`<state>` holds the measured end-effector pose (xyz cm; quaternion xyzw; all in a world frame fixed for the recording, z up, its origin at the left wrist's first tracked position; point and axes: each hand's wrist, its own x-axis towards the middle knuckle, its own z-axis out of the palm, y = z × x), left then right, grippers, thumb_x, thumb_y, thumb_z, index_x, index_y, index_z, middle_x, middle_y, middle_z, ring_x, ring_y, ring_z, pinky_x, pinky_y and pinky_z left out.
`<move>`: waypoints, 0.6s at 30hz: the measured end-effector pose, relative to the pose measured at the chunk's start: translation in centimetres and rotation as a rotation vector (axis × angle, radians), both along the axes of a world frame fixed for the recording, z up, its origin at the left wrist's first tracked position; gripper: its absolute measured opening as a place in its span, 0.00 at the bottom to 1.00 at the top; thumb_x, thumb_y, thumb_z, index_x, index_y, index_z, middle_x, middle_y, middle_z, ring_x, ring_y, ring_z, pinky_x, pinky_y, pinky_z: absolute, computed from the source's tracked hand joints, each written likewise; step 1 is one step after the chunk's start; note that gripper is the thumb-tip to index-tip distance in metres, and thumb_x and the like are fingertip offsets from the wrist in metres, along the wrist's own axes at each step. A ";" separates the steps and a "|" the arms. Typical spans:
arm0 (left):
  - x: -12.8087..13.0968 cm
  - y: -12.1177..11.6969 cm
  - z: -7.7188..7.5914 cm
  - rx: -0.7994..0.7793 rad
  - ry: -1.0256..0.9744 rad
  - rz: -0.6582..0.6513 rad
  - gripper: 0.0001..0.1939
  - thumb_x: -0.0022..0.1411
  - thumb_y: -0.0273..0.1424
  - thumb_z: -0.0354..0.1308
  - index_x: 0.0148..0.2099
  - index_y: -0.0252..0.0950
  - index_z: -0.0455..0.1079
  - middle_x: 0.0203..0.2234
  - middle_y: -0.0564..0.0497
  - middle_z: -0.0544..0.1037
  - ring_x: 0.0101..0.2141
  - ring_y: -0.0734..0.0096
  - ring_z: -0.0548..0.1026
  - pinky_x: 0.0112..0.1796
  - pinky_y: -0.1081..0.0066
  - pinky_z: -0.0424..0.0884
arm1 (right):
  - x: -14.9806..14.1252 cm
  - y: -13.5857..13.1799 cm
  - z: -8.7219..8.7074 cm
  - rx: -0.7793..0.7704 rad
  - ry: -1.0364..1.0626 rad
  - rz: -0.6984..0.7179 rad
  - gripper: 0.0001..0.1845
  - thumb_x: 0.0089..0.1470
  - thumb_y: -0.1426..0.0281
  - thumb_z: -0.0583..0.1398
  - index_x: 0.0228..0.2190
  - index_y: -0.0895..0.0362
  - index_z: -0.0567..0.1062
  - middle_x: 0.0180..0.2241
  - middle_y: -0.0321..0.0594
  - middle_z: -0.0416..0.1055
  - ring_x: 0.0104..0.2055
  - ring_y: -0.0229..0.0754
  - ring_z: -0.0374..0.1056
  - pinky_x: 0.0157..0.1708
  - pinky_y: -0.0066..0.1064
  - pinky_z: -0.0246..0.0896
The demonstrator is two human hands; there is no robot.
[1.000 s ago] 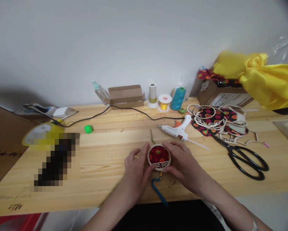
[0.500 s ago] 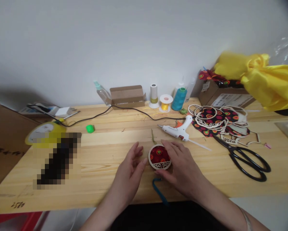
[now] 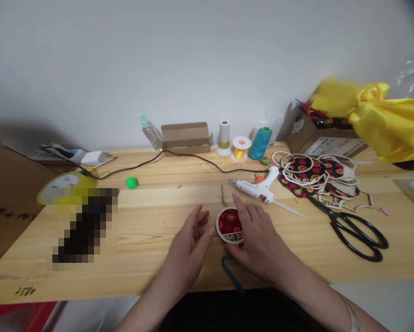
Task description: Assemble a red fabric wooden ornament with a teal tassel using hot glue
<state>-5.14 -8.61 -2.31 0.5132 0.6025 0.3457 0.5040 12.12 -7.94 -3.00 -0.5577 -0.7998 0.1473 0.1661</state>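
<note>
A round pendant (image 3: 228,224) lies flat on the wooden table, with dark red patterned fabric inside a pale wooden ring and fretwork across its lower part. A green cord (image 3: 224,196) leads off its top, and a teal cord (image 3: 231,274) trails below it toward the table's edge. My right hand (image 3: 258,235) grips the pendant's right side, index finger near the top and thumb near the bottom, covering that part. Slightly curled and apart, the fingers of my left hand (image 3: 191,244) are beside the pendant's left edge, the thumb close to the rim; no object shows in them.
Behind my hands lies a white glue gun (image 3: 258,186) with its black cable. Black-handled scissors (image 3: 352,226) and a pile of wooden rings and fabric (image 3: 307,170) are at right. Thread spools (image 3: 260,143) stand at the back, a green cap (image 3: 131,183) at left.
My right hand now covers more of the pendant's right side, its index finger raised a little. My left hand stays almost the same; the whole view has shifted slightly.
</note>
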 end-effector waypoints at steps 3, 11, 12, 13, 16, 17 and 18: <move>-0.1 -0.1 -0.2 0.008 0.001 -0.015 0.33 0.56 0.37 0.52 0.61 0.31 0.50 0.56 0.35 0.66 0.56 0.60 0.65 0.54 0.58 0.62 | -0.2 0.0 0.2 0.008 -0.017 0.002 0.49 0.44 0.67 0.60 0.63 0.62 0.43 0.46 0.54 0.63 0.49 0.57 0.57 0.45 0.49 0.57; -0.4 0.0 -0.2 0.027 0.012 -0.044 0.31 0.57 0.37 0.51 0.61 0.32 0.51 0.55 0.36 0.67 0.55 0.59 0.66 0.54 0.57 0.62 | -0.7 0.5 1.6 -0.040 -0.171 0.014 0.50 0.42 0.66 0.59 0.63 0.64 0.45 0.44 0.55 0.64 0.47 0.59 0.57 0.43 0.49 0.57; -0.4 0.1 -0.2 0.025 0.007 -0.043 0.31 0.57 0.37 0.51 0.61 0.32 0.51 0.55 0.36 0.67 0.55 0.59 0.66 0.53 0.57 0.62 | -0.7 0.6 1.8 -0.049 -0.194 0.017 0.50 0.42 0.66 0.59 0.63 0.64 0.45 0.43 0.55 0.64 0.47 0.59 0.57 0.43 0.49 0.56; -0.4 0.1 -0.1 0.023 0.003 -0.043 0.31 0.57 0.37 0.51 0.61 0.32 0.52 0.55 0.37 0.67 0.55 0.59 0.66 0.53 0.57 0.62 | -0.8 0.7 2.0 -0.057 -0.215 0.020 0.50 0.42 0.66 0.59 0.63 0.64 0.45 0.43 0.55 0.65 0.46 0.59 0.58 0.43 0.49 0.56; -0.4 0.2 0.0 0.020 -0.010 -0.043 0.31 0.57 0.37 0.53 0.61 0.33 0.52 0.54 0.37 0.68 0.55 0.59 0.67 0.54 0.57 0.62 | -0.9 1.0 2.3 -0.073 -0.258 0.034 0.50 0.42 0.66 0.59 0.63 0.64 0.45 0.43 0.56 0.66 0.46 0.58 0.59 0.43 0.49 0.55; -0.4 0.3 0.0 0.019 -0.019 -0.042 0.31 0.57 0.36 0.53 0.61 0.32 0.53 0.54 0.37 0.69 0.54 0.59 0.67 0.54 0.56 0.61 | -0.9 1.1 2.3 -0.073 -0.263 0.036 0.50 0.41 0.66 0.59 0.63 0.64 0.45 0.43 0.56 0.66 0.46 0.58 0.59 0.43 0.49 0.55; -0.4 0.3 0.0 0.014 -0.030 -0.040 0.31 0.57 0.36 0.53 0.61 0.32 0.53 0.54 0.37 0.69 0.54 0.59 0.67 0.54 0.56 0.61 | -0.9 1.2 2.2 -0.068 -0.262 0.036 0.51 0.41 0.66 0.59 0.63 0.64 0.44 0.43 0.56 0.66 0.46 0.58 0.60 0.43 0.49 0.55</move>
